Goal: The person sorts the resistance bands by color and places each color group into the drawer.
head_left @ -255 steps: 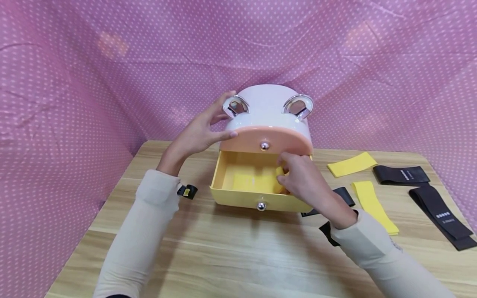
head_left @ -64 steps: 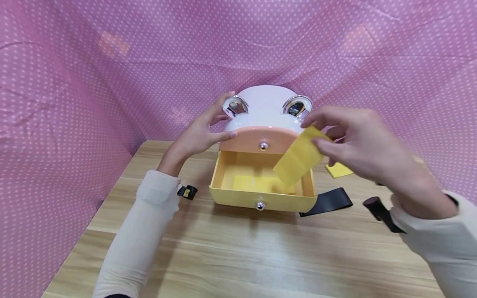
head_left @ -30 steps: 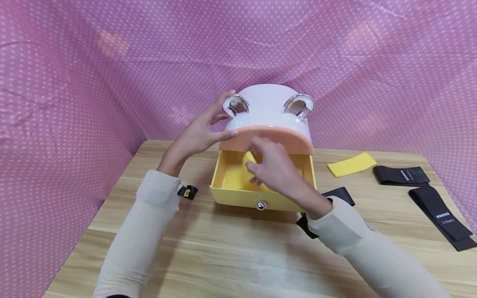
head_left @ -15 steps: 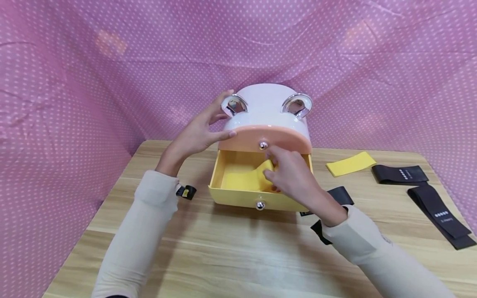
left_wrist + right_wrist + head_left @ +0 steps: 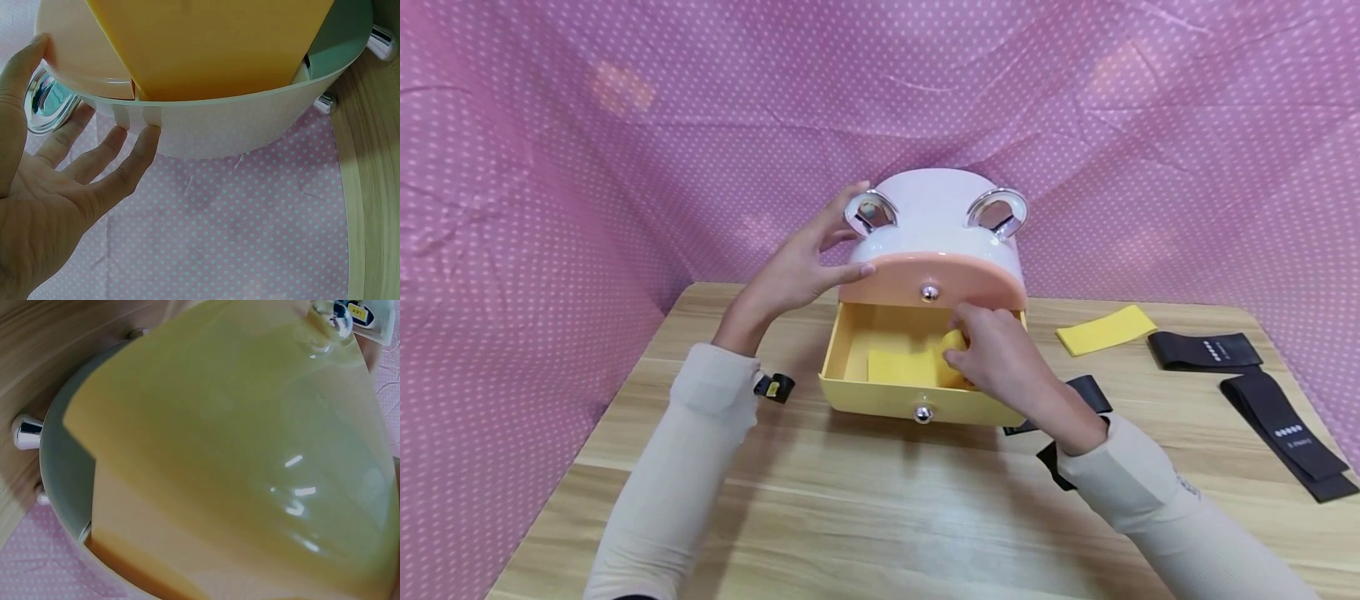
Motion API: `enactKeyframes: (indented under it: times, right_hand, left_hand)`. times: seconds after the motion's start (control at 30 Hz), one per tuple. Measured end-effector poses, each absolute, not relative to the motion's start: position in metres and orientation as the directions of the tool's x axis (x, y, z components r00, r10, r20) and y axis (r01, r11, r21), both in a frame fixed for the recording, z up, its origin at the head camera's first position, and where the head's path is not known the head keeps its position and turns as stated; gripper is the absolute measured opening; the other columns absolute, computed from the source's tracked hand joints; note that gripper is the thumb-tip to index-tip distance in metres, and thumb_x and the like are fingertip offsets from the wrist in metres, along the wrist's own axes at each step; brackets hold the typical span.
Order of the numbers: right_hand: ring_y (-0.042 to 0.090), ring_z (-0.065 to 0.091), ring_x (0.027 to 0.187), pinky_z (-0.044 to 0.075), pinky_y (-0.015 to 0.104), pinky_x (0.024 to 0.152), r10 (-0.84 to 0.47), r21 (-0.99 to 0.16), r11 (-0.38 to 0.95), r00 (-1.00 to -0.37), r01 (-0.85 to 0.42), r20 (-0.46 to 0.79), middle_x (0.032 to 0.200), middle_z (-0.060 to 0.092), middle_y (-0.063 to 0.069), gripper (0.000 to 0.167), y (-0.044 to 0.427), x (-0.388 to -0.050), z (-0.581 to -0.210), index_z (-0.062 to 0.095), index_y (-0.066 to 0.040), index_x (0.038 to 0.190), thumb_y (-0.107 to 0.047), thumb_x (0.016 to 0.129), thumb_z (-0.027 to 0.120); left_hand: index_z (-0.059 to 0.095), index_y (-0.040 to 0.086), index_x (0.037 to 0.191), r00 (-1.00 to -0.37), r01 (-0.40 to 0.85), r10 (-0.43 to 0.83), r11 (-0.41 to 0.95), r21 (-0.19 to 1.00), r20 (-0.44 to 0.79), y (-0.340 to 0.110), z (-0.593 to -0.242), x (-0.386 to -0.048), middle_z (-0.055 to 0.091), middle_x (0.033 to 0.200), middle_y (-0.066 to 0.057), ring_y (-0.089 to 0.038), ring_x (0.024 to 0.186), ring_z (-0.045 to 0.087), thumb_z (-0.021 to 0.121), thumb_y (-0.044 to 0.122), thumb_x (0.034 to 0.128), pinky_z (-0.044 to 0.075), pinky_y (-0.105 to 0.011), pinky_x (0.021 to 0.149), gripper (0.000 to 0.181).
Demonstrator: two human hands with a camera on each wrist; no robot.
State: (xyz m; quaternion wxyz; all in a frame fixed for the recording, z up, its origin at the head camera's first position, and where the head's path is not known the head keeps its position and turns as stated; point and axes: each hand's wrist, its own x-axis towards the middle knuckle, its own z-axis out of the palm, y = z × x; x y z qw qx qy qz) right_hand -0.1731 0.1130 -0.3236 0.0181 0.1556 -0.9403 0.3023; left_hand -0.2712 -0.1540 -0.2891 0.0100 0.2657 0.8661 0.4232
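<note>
A white storage box (image 5: 940, 200) with silver ear-like rings stands at the back of the table, its lower yellow drawer (image 5: 880, 402) pulled out. My left hand (image 5: 797, 262) rests on the box's left edge, thumb on the front and fingers against the side. In the left wrist view, the fingers (image 5: 140, 156) touch the white shell nearly straight. Inside the drawer, my right hand (image 5: 996, 350) pinches the end of a yellow resistance band (image 5: 898, 367); the rest lies flat on the drawer floor. The drawer's front (image 5: 250, 456) hides my right hand in the right wrist view.
On the table's right lie a yellow band (image 5: 1107, 330), a black band (image 5: 1208, 352) and a longer black band (image 5: 1285, 437). Another black band (image 5: 1088, 392) lies partly under my right forearm. A pink dotted cloth (image 5: 940, 83) hangs behind. The peach upper drawer (image 5: 887, 287) is closed.
One yellow band has left the table's right side. My right hand has brought a yellow band down into the drawer, then shifted rightward there. My left hand has stayed put.
</note>
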Motion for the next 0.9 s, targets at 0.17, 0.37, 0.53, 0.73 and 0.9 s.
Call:
enactKeyframes:
  times: [0.17,0.37,0.53,0.73,0.9]
  right_hand:
    - [0.021,0.053,0.068,0.040,0.027,0.058,-0.278,-0.541,0.795,-0.957,-0.274,0.076,0.079,0.060,0.009,0.019,0.114,-0.175,-0.325,0.067,0.001,0.104,0.000,0.087,0.075]
    - [0.024,0.057,0.072,0.044,0.029,0.061,-0.280,-0.507,0.822,-0.959,-0.261,0.041,0.098,0.068,0.015,0.027,0.117,-0.175,-0.324,0.067,0.004,0.114,-0.001,0.089,0.075]
    - [0.022,0.054,0.068,0.041,0.029,0.058,-0.285,-0.497,0.826,-0.958,-0.267,0.042,0.090,0.065,0.014,0.023,0.120,-0.172,-0.320,0.067,0.004,0.111,-0.002,0.090,0.073]
    - [0.025,0.057,0.072,0.048,0.033,0.063,-0.275,-0.491,0.829,-0.960,-0.268,0.059,0.094,0.069,0.017,0.027,0.127,-0.167,-0.312,0.068,0.004,0.115,-0.007,0.091,0.074]
    - [0.031,0.064,0.086,0.056,0.044,0.075,-0.249,-0.512,0.826,-0.967,-0.238,0.048,0.106,0.073,0.021,0.029,0.132,-0.162,-0.303,0.068,0.002,0.118,-0.009,0.092,0.074]
  left_hand:
    - [0.021,0.049,0.164,-0.847,0.465,0.483,0.475,0.747,0.220,-0.154,-0.290,-0.272,0.027,0.173,0.002,-0.031,0.147,0.049,0.080,0.022,0.0944,0.050,-0.053,0.115,0.095]
    - [0.021,0.053,0.163,-0.850,0.462,0.482,0.482,0.744,0.215,-0.154,-0.289,-0.271,0.029,0.173,0.001,-0.030,0.147,0.050,0.081,0.023,0.0937,0.051,-0.051,0.113,0.096]
    - [0.021,0.055,0.161,-0.850,0.460,0.482,0.484,0.745,0.212,-0.154,-0.288,-0.272,0.029,0.173,0.000,-0.029,0.147,0.050,0.081,0.024,0.0935,0.053,-0.050,0.111,0.096]
    - [0.020,0.056,0.162,-0.853,0.455,0.479,0.488,0.745,0.206,-0.155,-0.288,-0.272,0.030,0.172,0.000,-0.029,0.148,0.050,0.081,0.024,0.0937,0.053,-0.051,0.111,0.097]
    - [0.019,0.057,0.161,-0.857,0.448,0.475,0.492,0.747,0.202,-0.155,-0.288,-0.273,0.029,0.173,0.002,-0.028,0.148,0.049,0.081,0.025,0.0936,0.051,-0.052,0.113,0.097]
